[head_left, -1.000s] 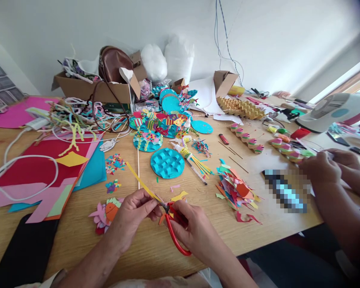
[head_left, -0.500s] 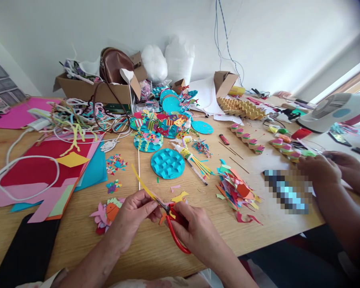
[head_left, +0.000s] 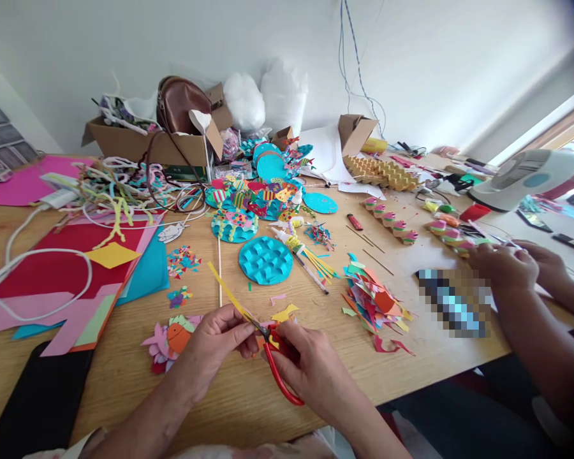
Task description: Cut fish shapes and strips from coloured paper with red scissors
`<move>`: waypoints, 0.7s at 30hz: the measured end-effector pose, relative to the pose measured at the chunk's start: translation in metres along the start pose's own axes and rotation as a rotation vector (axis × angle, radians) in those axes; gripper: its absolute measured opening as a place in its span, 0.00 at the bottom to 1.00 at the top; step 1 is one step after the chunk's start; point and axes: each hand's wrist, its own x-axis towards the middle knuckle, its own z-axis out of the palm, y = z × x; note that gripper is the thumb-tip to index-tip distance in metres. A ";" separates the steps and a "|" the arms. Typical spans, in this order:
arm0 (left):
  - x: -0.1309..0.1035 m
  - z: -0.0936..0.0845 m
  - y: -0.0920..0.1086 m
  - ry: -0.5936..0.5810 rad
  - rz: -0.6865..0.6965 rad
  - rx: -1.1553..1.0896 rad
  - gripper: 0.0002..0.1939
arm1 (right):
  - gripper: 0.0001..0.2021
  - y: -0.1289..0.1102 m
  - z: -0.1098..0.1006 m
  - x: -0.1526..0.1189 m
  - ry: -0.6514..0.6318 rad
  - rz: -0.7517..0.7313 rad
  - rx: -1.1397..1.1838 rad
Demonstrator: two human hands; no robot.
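Observation:
A narrow yellow paper strip is pinched in my left hand, its free end pointing up and away to the left. My right hand grips red-handled scissors, whose blades lie at the strip's near end, close to my left fingertips. Yellow paper scraps lie just beyond the scissors. Left of my left hand rests a pile of pink and orange paper cutouts, partly covered by the hand. Ahead sits a blue disc with curled paper strips.
A heap of coloured paper scraps lies to the right, near a blurred-out object. A co-worker's hands handle a striped paper piece at the right. Coloured sheets and a white cable cover the left side.
The view has shifted very slightly. Both my hands keep nearly the same pose, with the scissor blades still at the yellow strip.

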 end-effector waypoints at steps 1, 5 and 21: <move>0.000 0.000 0.000 0.003 -0.002 0.000 0.02 | 0.06 0.000 0.000 -0.001 0.003 -0.006 -0.003; -0.001 0.000 0.000 0.001 -0.014 -0.007 0.02 | 0.06 0.003 0.001 -0.002 0.020 -0.034 -0.018; -0.002 0.003 -0.002 -0.017 -0.042 0.022 0.04 | 0.04 0.002 0.001 -0.003 -0.002 -0.004 0.044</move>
